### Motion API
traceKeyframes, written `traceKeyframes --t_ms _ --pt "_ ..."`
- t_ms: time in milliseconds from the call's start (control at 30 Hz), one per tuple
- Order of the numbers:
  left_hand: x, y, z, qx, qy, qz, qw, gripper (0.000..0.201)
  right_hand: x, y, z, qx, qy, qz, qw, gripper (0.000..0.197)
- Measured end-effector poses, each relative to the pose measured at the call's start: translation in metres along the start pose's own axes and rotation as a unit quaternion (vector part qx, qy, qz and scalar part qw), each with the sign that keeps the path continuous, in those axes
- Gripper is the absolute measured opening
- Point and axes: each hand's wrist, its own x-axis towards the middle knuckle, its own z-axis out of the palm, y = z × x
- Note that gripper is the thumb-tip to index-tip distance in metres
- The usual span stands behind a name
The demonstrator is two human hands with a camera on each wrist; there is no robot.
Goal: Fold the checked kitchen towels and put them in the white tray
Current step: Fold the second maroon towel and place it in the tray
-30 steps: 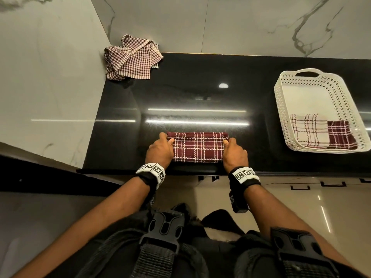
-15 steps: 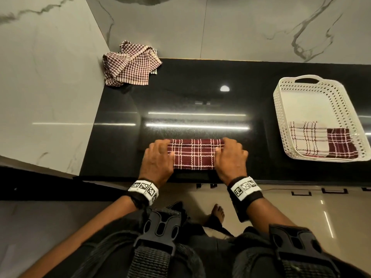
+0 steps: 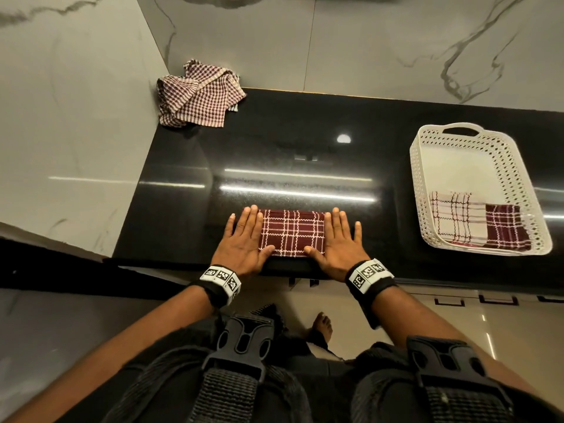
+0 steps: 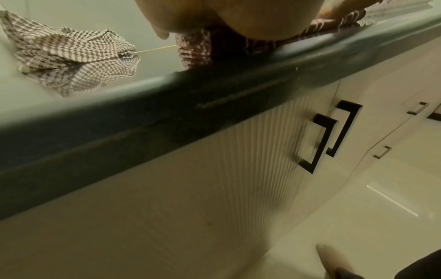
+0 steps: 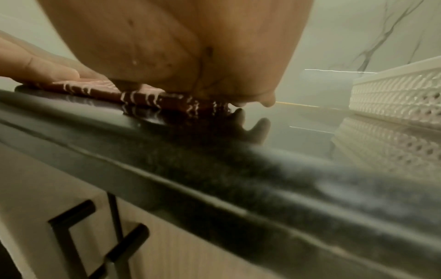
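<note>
Head view: left hand (image 3: 245, 242) and right hand (image 3: 337, 244) lie flat, fingers straight, pressing the folded maroon checked towel (image 3: 291, 233) at the black counter's (image 3: 274, 154) six o'clock edge; white tray (image 3: 419, 190) at three o'clock. Wrist views: both palms on the towel.

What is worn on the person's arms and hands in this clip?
Both forearms are bare, with no sleeves. The left hand and right hand are ungloved. Each wrist carries a black strap with a white band of square black-and-white markers.
</note>
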Motion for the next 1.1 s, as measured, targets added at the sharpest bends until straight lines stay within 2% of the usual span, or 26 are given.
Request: traceKeyframes --t_ms 33,100,133,200,267,300,400,467,533,600,700,800,867,933,1000,1100 --pt "0.001 0.001 -0.002 -0.009 0.000 -0.003 1.000 0.087 0.000 0.000 -0.003 0.001 0.003 0.001 1.000 0.102" --pt "-0.001 0.007 -0.010 -0.022 0.040 0.014 0.999 0.080 -0.002 -0.004 -0.012 -0.002 0.055 -0.029 0.998 0.097" --pt "-0.002 0.012 -0.014 -0.028 0.070 0.041 0.996 0.073 -0.002 -0.007 -0.015 -0.006 0.079 -0.057 0.995 0.092" --pt "-0.005 0.022 -0.015 -0.042 0.126 0.139 0.981 0.057 -0.001 -0.012 -0.019 -0.025 0.091 -0.102 0.990 0.077" --pt "-0.009 0.031 -0.013 -0.044 0.127 0.212 0.968 0.047 -0.001 -0.013 -0.015 -0.023 0.079 -0.090 0.992 0.066" --pt "-0.010 0.031 -0.012 -0.040 0.116 0.215 0.969 0.045 -0.003 -0.013 -0.013 -0.008 0.080 -0.068 0.994 0.064" --pt "0.000 0.019 -0.017 -0.039 0.107 0.152 0.982 0.043 -0.016 -0.014 -0.005 0.004 0.120 -0.030 0.992 0.056" --pt "0.008 0.007 -0.023 -0.043 0.092 0.118 0.988 0.044 -0.033 -0.027 0.003 -0.005 0.136 -0.039 0.990 0.050" --pt "0.011 -0.004 -0.026 -0.063 0.068 0.116 0.989 0.047 -0.050 -0.043 0.013 -0.005 0.134 -0.060 0.989 0.047" --pt "0.009 -0.012 -0.024 -0.081 0.067 0.156 0.982 0.059 -0.059 -0.052 0.020 0.013 0.148 -0.084 0.985 0.049" --pt "-0.002 -0.018 -0.016 -0.047 0.021 0.234 0.971 0.086 -0.051 -0.056 0.017 0.037 0.164 -0.140 0.976 0.070" --pt "-0.010 -0.018 -0.003 -0.001 -0.040 0.239 0.970 0.107 -0.030 -0.048 0.012 0.000 0.072 -0.172 0.982 0.100" --pt "-0.012 -0.017 0.006 0.013 -0.026 0.230 0.973 0.109 -0.018 -0.036 0.014 -0.040 0.022 -0.180 0.983 0.114" --pt "-0.015 -0.014 0.012 0.002 0.009 0.215 0.976 0.108 -0.013 -0.026 0.019 -0.081 0.012 -0.190 0.978 0.119" --pt "-0.019 -0.012 0.015 -0.010 0.042 0.206 0.978 0.102 -0.015 -0.024 0.025 -0.093 0.027 -0.188 0.977 0.116" --pt "-0.028 -0.011 0.020 -0.045 0.082 0.220 0.971 0.089 -0.025 -0.027 0.041 -0.048 0.081 -0.180 0.979 0.103"
